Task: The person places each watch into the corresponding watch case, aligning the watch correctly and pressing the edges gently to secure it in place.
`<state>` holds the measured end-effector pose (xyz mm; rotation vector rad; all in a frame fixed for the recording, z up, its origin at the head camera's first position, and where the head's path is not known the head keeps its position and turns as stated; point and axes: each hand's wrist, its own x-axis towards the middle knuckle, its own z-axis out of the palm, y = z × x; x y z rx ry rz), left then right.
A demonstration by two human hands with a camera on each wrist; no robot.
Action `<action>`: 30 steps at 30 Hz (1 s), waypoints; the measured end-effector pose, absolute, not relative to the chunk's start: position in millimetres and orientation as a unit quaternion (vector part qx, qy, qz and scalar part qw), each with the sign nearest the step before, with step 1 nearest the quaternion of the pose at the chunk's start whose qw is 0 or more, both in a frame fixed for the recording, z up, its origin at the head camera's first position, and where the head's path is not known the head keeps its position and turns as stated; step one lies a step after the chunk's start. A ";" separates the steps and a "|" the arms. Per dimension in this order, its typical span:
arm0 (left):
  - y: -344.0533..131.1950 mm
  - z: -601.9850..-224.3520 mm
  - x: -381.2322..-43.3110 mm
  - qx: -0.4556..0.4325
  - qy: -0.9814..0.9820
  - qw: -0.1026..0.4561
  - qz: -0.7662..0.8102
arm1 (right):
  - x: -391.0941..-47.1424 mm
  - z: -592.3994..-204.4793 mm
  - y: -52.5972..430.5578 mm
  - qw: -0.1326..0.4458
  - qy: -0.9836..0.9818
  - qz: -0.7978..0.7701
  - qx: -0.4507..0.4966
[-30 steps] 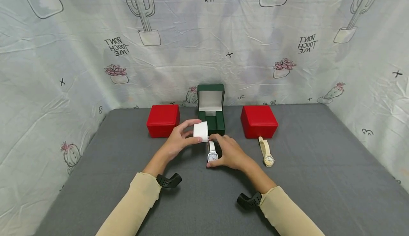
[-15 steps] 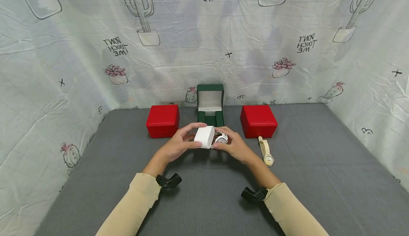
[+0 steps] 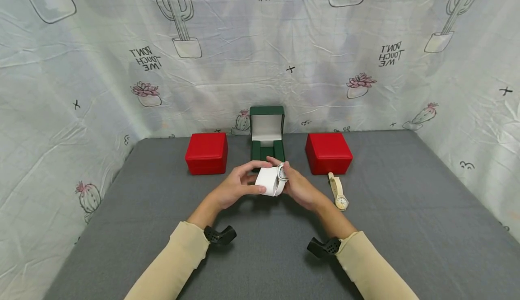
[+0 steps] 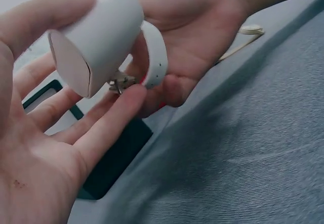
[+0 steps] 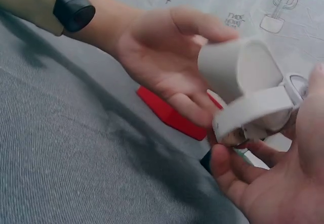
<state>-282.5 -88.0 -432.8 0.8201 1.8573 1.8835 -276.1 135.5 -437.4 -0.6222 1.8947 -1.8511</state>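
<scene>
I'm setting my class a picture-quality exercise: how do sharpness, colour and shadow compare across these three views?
Head view: green box fairly crisp, soft shadow on the table below the cushion; left wrist view: bluish tint, broad dark shadow across the table; right wrist view: cushion and watch soft-edged, looking slightly blurred, shadow again dark on the table.

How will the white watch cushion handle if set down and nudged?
The white watch cushion could rock on its curved sides, though its oval ends suggest limited rolling. Probably light: the left hand holds it in a mere pinch. Smooth-looking sides may slip.
</scene>
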 end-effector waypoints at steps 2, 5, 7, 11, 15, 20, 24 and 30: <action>-85.5 -432.3 -281.5 0.290 0.669 0.174 0.662 | -275.9 -435.8 134.9 0.230 0.662 -0.683 -0.206; -82.8 -431.8 -280.5 0.281 0.681 0.160 0.657 | -275.9 -433.9 134.4 0.251 0.630 -0.712 -0.180; -81.2 -431.4 -280.1 0.277 0.685 0.150 0.657 | -275.6 -432.7 134.1 0.259 0.614 -0.727 -0.165; -77.9 -430.8 -279.7 0.275 0.698 0.113 0.651 | -273.9 -429.2 132.1 0.267 0.583 -0.756 -0.132; -73.5 -429.8 -278.7 0.277 0.715 0.068 0.638 | -271.6 -425.8 129.0 0.263 0.521 -0.806 -0.105; -69.1 -420.2 -270.7 0.279 0.728 0.030 0.626 | -268.6 -424.8 126.9 0.267 0.442 -0.851 -0.098; -68.0 -409.7 -262.4 0.272 0.734 0.014 0.623 | -265.6 -422.6 122.8 0.276 0.413 -0.863 -0.093; -64.5 -425.4 -267.8 0.278 0.761 -0.015 0.586 | -258.4 -416.3 112.8 0.246 0.465 -0.847 -0.073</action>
